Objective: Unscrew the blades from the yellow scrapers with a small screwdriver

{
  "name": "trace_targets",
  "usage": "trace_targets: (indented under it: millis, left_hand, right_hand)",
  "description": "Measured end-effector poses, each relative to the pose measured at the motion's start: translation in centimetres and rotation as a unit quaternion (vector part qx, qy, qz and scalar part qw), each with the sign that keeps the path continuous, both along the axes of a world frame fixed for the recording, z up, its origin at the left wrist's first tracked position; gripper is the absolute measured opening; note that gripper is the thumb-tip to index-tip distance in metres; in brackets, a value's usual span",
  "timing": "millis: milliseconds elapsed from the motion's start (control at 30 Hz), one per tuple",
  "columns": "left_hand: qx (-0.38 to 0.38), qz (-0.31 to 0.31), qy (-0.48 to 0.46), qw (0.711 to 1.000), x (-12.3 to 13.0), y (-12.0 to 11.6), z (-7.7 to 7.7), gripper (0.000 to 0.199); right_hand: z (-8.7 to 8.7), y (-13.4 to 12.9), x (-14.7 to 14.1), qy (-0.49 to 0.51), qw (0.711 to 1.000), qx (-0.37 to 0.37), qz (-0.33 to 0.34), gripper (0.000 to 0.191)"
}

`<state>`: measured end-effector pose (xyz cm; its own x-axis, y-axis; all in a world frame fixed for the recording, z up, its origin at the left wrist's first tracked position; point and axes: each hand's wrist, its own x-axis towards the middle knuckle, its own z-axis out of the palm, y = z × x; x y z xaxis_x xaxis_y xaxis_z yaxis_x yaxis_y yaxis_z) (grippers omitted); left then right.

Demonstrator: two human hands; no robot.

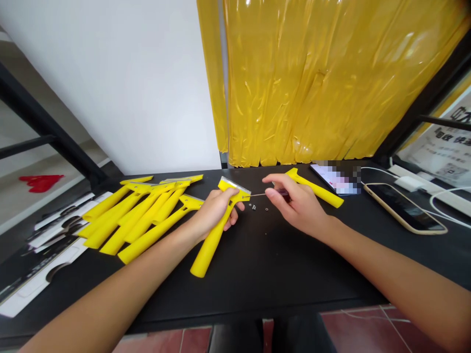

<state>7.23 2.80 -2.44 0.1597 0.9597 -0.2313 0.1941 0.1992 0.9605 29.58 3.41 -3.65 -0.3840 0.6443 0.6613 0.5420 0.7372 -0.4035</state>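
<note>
Head view: your left hand [217, 211] is closed around a yellow scraper [209, 250] over the table [257, 269]; your right hand [300, 203] pinches a small screwdriver [267, 193] at the scraper's head. A slip could scatter the tiny screws [253, 207] between your hands — they lie loose.

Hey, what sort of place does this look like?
Probably a small assembly workbench. Yellow plastic scrapers lie piled on a black table, tiny screws sit loose nearby, and the left hand grips one scraper while the right hand holds a small screwdriver.
</note>
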Motion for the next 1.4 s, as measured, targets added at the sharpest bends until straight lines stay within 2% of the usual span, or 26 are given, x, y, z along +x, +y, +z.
trace_targets:
  millis: [100,233,300,400,467,533,633,767,867,933,1100,1233,1400]
  left_hand:
    - [0.002,0.000,0.022,1.000,0.1,-0.1,0.1,0.038]
    - [0.094,0.013,0.086,0.992,-0.5,0.1,0.6,0.028]
    - [0.139,0.024,0.122,0.982,-0.8,0.2,0.9,0.024]
    - [0.166,0.024,0.150,0.974,-1.2,0.3,1.2,0.021]
    - [0.167,0.020,0.154,0.974,-1.3,0.2,1.4,0.022]
    - [0.158,0.019,0.149,0.976,-1.2,0.2,1.4,0.022]
    - [0.141,0.027,0.129,0.981,-0.9,0.1,1.3,0.028]
    - [0.120,0.040,0.109,0.986,-0.5,0.3,0.9,0.037]
    - [0.103,0.033,0.098,0.989,-0.4,0.5,0.4,0.040]
    - [0.093,0.023,0.088,0.991,-0.4,0.5,0.1,0.041]
    - [0.078,0.019,0.075,0.994,-0.3,0.4,-0.1,0.040]
    - [0.058,0.014,0.074,0.995,-0.2,0.3,-0.3,0.042]
    - [-0.010,-0.024,0.070,0.997,0.1,0.4,-1.1,0.044]
  right_hand:
    - [0.3,0.2,0.2,0.009,0.999,-0.037,0.000,0.023]
    - [0.4,0.7,0.1,0.050,0.987,-0.143,0.049,0.027]
    - [0.4,1.0,0.0,0.081,0.968,-0.234,0.047,0.032]
    - [0.2,1.4,0.0,0.093,0.917,-0.387,0.032,0.054]
    - [0.2,1.6,0.2,0.072,0.895,-0.439,0.043,0.057]
    - [0.2,1.8,0.4,0.048,0.907,-0.416,0.050,0.050]
    - [0.1,2.0,0.7,0.005,0.946,-0.321,0.045,0.038]
    - [0.0,2.1,1.1,-0.047,0.965,-0.256,0.032,0.026]
    - [0.1,1.9,1.2,-0.068,0.967,-0.246,0.019,0.017]
    - [0.3,1.7,1.3,-0.091,0.963,-0.252,0.013,0.019]
    - [0.8,1.4,1.4,-0.149,0.952,-0.266,0.004,0.043]
    - [1.0,1.6,1.9,-0.174,0.957,-0.232,0.016,0.029]
    - [0.9,2.1,2.7,-0.208,0.951,-0.225,0.028,0.017]
